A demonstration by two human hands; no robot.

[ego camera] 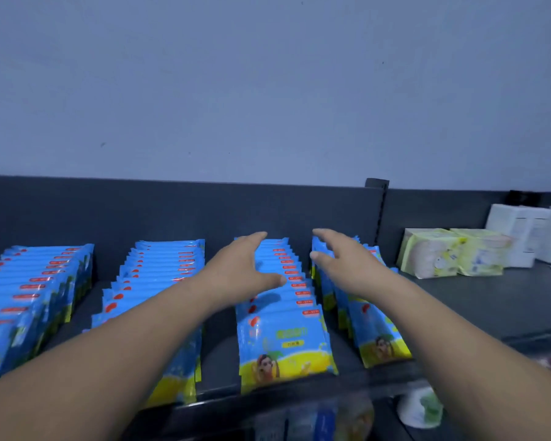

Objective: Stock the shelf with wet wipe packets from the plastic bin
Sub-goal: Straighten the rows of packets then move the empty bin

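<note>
A dark grey shelf under a pale wall carries four leaning rows of wet wipe packets. The left hand reaches over the third row and the right hand over the fourth. Their fingers are straight, loosely spread and hold nothing. A careless push could tip the slanted packets forward off the shelf edge. The plastic bin is out of view.

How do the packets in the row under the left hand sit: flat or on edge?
On edge, leaning back: in the row top edges step one behind another, and the front packet leans face upward.
</note>
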